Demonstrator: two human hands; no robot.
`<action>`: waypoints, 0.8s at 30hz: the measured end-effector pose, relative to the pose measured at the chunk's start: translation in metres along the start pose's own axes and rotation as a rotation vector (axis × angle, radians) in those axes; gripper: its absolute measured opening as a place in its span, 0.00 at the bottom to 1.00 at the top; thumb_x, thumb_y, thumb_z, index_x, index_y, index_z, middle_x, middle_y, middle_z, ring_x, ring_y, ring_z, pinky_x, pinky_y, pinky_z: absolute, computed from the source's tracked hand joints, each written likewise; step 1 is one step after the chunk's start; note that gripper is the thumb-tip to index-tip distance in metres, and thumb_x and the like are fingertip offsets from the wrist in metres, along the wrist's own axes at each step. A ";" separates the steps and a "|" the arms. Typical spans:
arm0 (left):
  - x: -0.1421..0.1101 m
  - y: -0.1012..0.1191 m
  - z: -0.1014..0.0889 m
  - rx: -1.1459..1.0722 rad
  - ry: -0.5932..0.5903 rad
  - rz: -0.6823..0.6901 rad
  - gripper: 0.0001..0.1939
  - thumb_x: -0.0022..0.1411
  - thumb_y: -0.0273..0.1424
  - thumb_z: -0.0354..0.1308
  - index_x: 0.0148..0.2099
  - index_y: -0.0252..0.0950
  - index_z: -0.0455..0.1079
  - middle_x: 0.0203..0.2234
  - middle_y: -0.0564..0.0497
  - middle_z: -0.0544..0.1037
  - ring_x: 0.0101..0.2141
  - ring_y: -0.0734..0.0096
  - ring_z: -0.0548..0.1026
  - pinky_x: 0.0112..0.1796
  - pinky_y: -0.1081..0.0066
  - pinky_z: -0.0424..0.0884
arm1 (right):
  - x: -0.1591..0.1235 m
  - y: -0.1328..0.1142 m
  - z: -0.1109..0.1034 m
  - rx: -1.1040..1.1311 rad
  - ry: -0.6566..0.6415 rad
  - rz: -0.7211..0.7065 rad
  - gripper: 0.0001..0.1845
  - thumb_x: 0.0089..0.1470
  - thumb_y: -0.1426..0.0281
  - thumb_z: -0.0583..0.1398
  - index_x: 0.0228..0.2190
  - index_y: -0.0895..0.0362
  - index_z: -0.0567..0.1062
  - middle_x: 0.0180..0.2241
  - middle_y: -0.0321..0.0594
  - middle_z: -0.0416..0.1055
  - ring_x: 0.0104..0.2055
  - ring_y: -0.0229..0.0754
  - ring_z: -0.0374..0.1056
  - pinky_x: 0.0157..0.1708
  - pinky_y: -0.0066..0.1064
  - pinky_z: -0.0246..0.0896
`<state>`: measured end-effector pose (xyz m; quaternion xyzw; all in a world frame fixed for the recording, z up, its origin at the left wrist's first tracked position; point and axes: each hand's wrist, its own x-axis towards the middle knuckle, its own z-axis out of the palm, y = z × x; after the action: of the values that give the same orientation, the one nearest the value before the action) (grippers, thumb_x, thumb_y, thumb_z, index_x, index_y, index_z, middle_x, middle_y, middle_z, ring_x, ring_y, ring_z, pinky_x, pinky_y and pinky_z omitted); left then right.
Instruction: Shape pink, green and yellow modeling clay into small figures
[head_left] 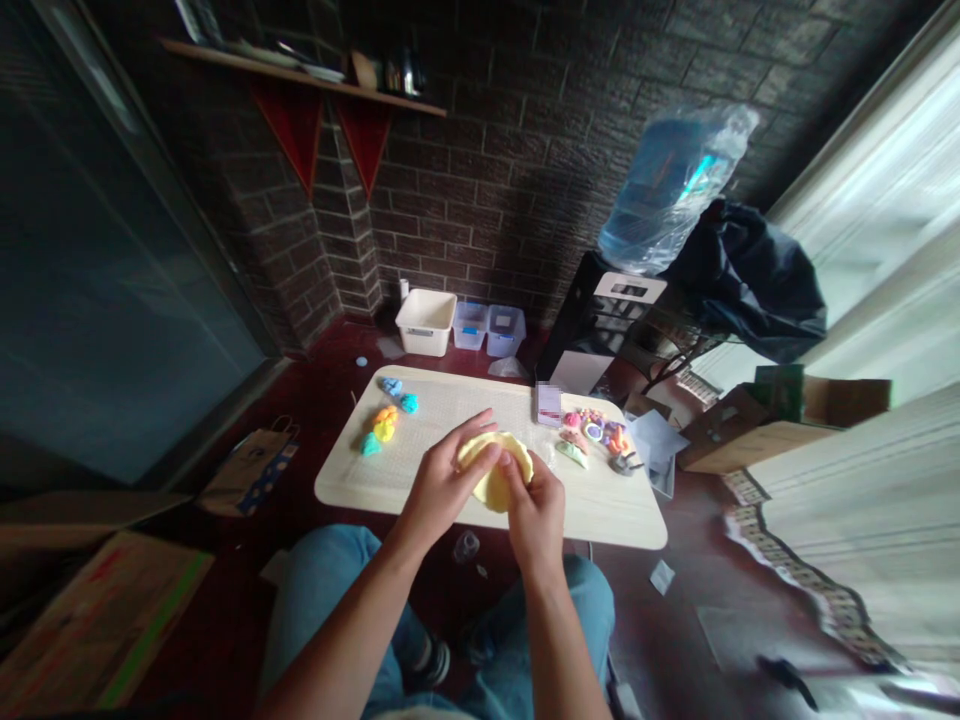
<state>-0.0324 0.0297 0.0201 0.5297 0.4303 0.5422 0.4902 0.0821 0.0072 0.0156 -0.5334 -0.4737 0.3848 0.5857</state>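
Between my two hands is a flat, round piece of pale yellow modelling clay (493, 490), held up over the front part of the low cream table (600, 515). My left hand (444, 470) grips its left side, thumb pressed on the face and fingers behind. On the right side my right hand (538, 505) pinches it the same way, the two thumbs close together near the top. Lumps of blue clay (391, 385), orange and yellow clay (385, 425) and teal clay (371, 444) lie on the table's left end. Several small coloured clay pieces (594, 432) crowd its right end.
Behind the table stand a white bin (426, 325) and clear plastic boxes (470, 327). A water dispenser (592, 320) with a blue bottle (667, 190) is at the back right. Cardboard boxes (97, 620) flank both sides. A small phone-like card (548, 404) sits at the table's back edge.
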 end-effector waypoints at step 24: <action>-0.004 -0.018 0.007 0.050 0.037 -0.030 0.21 0.61 0.38 0.59 0.54 0.32 0.70 0.53 0.39 0.75 0.53 0.59 0.74 0.49 0.67 0.73 | -0.007 0.020 0.019 0.580 0.114 0.234 0.15 0.50 0.62 0.65 0.38 0.58 0.75 0.36 0.42 0.77 0.39 0.43 0.72 0.43 0.36 0.66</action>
<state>-0.0241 0.0282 0.0027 0.5251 0.4605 0.5336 0.4770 0.0634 0.0080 -0.0055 -0.4158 -0.2461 0.5382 0.6905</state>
